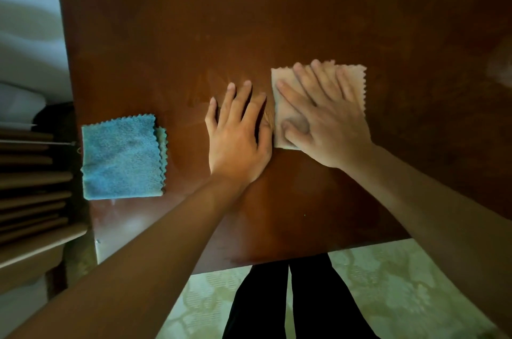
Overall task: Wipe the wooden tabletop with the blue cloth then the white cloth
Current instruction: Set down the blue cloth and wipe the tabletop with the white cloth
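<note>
Both hands flat on glossy wooden tabletop [277, 20], right [327, 119] pressing seemingly white cloth [352, 75]

**Wooden tabletop and what lies on it**

The dark reddish-brown wooden tabletop [304, 20] fills most of the view, its near edge running above a pale patterned floor [388, 288]. A folded blue cloth [122, 157] lies flat near the table's left edge. Well apart from it, toward the middle, a white cloth [352, 78] with zigzag edges lies flat under the right hand [324, 117]. Just beside it, the left hand [238, 139] rests flat on bare wood.
</note>
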### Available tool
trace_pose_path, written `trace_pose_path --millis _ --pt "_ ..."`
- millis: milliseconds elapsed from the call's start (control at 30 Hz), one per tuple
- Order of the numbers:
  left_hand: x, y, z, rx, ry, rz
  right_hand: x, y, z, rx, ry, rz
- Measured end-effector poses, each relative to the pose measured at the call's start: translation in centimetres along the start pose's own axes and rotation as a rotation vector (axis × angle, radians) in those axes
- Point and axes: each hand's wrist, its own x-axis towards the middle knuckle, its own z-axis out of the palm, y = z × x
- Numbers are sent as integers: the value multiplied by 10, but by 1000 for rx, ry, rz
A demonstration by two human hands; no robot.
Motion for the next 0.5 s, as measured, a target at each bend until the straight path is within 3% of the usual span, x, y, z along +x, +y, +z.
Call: trace_pose_path --millis 333,500 --pt "-1 -1 3 34 11 12 -127 -80 13 114 27 49" --pt "-1 -1 4 70 1 22 -96 -54 11 90 29 -34"
